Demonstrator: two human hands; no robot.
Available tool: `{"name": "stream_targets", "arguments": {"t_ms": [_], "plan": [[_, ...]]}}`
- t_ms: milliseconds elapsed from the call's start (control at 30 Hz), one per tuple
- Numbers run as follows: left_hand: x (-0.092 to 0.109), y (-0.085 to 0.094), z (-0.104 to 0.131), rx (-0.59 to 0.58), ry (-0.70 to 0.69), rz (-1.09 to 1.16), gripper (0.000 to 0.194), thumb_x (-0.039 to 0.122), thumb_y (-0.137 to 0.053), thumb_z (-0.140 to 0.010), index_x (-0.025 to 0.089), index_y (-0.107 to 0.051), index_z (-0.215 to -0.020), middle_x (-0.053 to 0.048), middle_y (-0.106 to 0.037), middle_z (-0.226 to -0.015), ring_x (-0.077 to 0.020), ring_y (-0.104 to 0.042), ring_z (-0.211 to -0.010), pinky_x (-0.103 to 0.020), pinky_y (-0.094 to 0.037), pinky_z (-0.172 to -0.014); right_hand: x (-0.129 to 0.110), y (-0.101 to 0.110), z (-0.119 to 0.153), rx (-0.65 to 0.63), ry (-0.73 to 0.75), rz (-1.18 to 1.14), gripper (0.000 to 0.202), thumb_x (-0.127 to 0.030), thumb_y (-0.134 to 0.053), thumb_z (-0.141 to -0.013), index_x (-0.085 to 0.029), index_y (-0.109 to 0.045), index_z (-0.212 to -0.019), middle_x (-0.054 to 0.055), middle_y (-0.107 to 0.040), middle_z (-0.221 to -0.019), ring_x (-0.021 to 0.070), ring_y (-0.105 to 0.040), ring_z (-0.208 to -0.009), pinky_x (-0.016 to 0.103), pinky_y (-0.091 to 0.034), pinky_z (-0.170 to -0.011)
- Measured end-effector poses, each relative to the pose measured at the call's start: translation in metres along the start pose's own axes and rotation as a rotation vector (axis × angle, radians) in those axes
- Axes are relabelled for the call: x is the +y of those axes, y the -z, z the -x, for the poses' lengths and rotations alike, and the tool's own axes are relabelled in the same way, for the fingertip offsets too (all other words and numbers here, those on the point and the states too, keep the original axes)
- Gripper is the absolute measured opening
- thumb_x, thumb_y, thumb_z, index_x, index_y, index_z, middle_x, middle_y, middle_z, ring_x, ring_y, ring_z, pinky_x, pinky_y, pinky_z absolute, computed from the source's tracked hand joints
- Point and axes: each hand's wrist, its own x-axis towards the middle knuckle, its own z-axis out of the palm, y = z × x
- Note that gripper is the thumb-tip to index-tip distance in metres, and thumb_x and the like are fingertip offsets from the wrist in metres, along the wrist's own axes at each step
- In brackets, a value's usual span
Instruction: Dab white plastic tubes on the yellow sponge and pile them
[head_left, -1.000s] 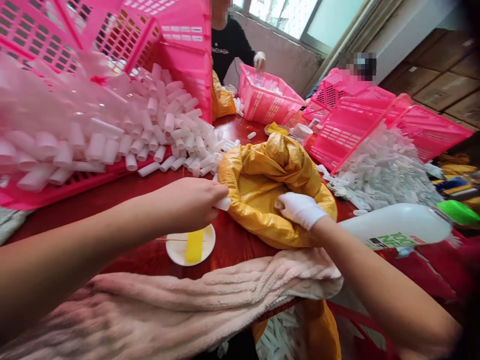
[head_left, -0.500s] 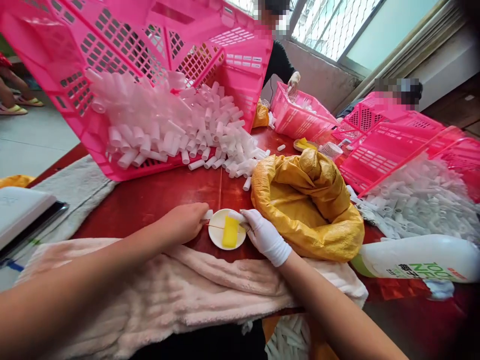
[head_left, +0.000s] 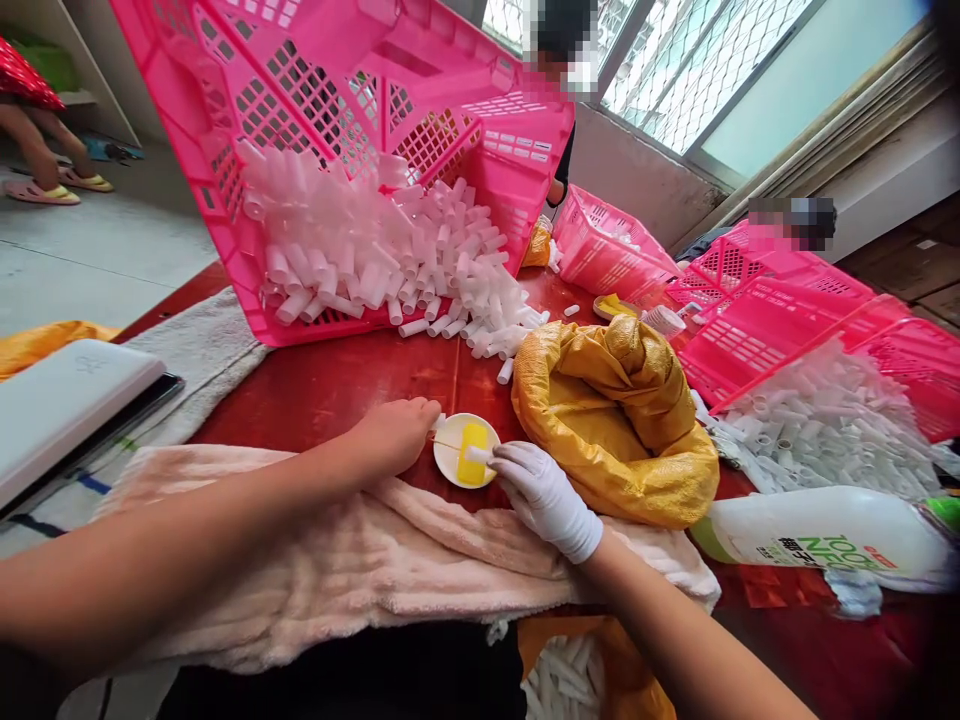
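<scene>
A small white dish (head_left: 445,466) sits on the red table, with a yellow, sponge-like pad (head_left: 472,475) on it. A thin brownish line crosses the dish. My right hand (head_left: 541,492), in a white glove, pinches a short white plastic tube (head_left: 478,455) whose end lies over the pad; I cannot tell whether it touches. At the dish's left edge is my left hand (head_left: 397,436), bare and closed, with a small white tube (head_left: 438,423) poking out at its fingertips. Most of that tube is hidden by the fingers.
A tilted pink crate (head_left: 525,150) spills many white tubes (head_left: 420,270) behind the dish. To the right lie a rolled-down yellow sack (head_left: 615,480) and a white bottle (head_left: 817,525). A pink towel (head_left: 360,580) covers the front edge. Other people and pink crates (head_left: 780,330) are farther back.
The view has shifted, so the table scene sits differently. My right hand's tube has come from the dish's upper right edge to over the yellow pad. My left hand still holds its tube.
</scene>
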Motion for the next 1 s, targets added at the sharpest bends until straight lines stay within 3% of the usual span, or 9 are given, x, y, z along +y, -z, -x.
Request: {"name": "stream_targets", "arguments": {"t_ms": [100,233,467,533,600,700,800,933,1000], "plan": [[0.001,0.0,0.0,-0.011,0.023,0.009,0.028,0.011,-0.036,-0.084,0.014,-0.058,-0.101,-0.012,-0.066,-0.104,-0.023,-0.063,-0.096,-0.032,-0.049,-0.082,-0.005,0.0,-0.001,0.002,-0.113,0.024,0.029,-0.02,-0.051,-0.089,-0.016,-0.058,-0.118,0.015,-0.064,-0.113,0.0269,-0.058,-0.109,0.049,-0.05,-0.095],[0.003,-0.001,0.0,-0.021,0.072,-0.003,0.03,0.012,-0.035,-0.085,0.015,-0.056,-0.107,-0.011,-0.065,-0.109,-0.022,-0.063,-0.099,-0.03,-0.048,-0.083,-0.01,-0.004,0.003,-0.068,-0.131,0.1,0.029,-0.017,-0.042,-0.092,-0.014,-0.061,-0.114,0.016,-0.066,-0.107,0.0266,-0.063,-0.095,0.044,-0.056,-0.08],[0.005,0.0,-0.002,-0.028,0.121,-0.013,0.026,0.02,-0.036,-0.087,0.015,-0.057,-0.101,-0.012,-0.067,-0.101,-0.0239,-0.065,-0.092,-0.031,-0.048,-0.075,-0.03,-0.001,0.006,-0.113,0.112,-0.008,0.023,-0.016,-0.046,-0.092,-0.021,-0.067,-0.1,0.008,-0.068,-0.088,0.019,-0.063,-0.075,0.034,-0.055,-0.07],[0.004,0.001,-0.002,-0.037,0.121,-0.008,0.024,0.024,-0.038,-0.088,0.015,-0.058,-0.099,-0.012,-0.068,-0.097,-0.0239,-0.065,-0.089,-0.031,-0.048,-0.073,-0.033,-0.005,0.0,0.006,0.029,-0.174,0.021,-0.018,-0.049,-0.091,-0.024,-0.066,-0.102,0.007,-0.068,-0.095,0.0189,-0.064,-0.085,0.034,-0.055,-0.076],[0.003,0.002,-0.001,-0.006,0.084,-0.014,0.024,0.025,-0.041,-0.088,0.016,-0.059,-0.1,-0.012,-0.067,-0.098,-0.0234,-0.064,-0.09,-0.031,-0.048,-0.077,-0.032,-0.012,-0.009,0.302,-0.22,-0.4,0.022,-0.021,-0.052,-0.091,-0.025,-0.063,-0.109,0.008,-0.066,-0.107,0.0192,-0.064,-0.095,0.035,-0.055,-0.08],[0.004,0.005,0.001,0.06,-0.016,-0.015,0.026,0.029,-0.044,-0.09,0.018,-0.059,-0.107,-0.01,-0.066,-0.1,-0.0223,-0.062,-0.095,-0.032,-0.047,-0.083,-0.024,-0.021,-0.025,0.595,-0.598,-0.78,0.024,-0.029,-0.057,-0.088,-0.023,-0.061,-0.111,0.009,-0.067,-0.106,0.0167,-0.065,-0.079,0.032,-0.057,-0.066],[0.009,0.01,0.005,0.079,-0.065,0.061,0.023,0.031,-0.046,-0.09,0.018,-0.059,-0.105,-0.008,-0.067,-0.098,-0.0186,-0.062,-0.091,-0.029,-0.047,-0.081,-0.02,-0.019,-0.036,0.564,-0.707,-0.93,0.025,-0.034,-0.064,-0.082,-0.021,-0.065,-0.103,0.008,-0.069,-0.102,0.0165,-0.065,-0.075,0.032,-0.057,-0.065],[0.018,0.009,0.007,0.002,-0.093,0.139,0.021,0.034,-0.048,-0.089,0.017,-0.058,-0.094,-0.006,-0.068,-0.09,-0.0172,-0.063,-0.081,-0.026,-0.047,-0.07,-0.024,-0.004,-0.042,0.421,-0.477,-0.786,0.014,-0.032,-0.066,-0.079,-0.024,-0.07,-0.09,0.007,-0.07,-0.101,0.0221,-0.063,-0.1,0.042,-0.05,-0.092],[0.025,0.006,0.006,-0.024,-0.117,0.081,0.021,0.034,-0.047,-0.09,0.016,-0.058,-0.091,-0.006,-0.068,-0.085,-0.0187,-0.063,-0.077,-0.028,-0.047,-0.067,-0.026,0.001,-0.048,0.39,-0.467,-0.836,0.015,-0.037,-0.065,-0.081,-0.023,-0.07,-0.087,0.007,-0.07,-0.098,0.022,-0.062,-0.099,0.041,-0.049,-0.092]]}}
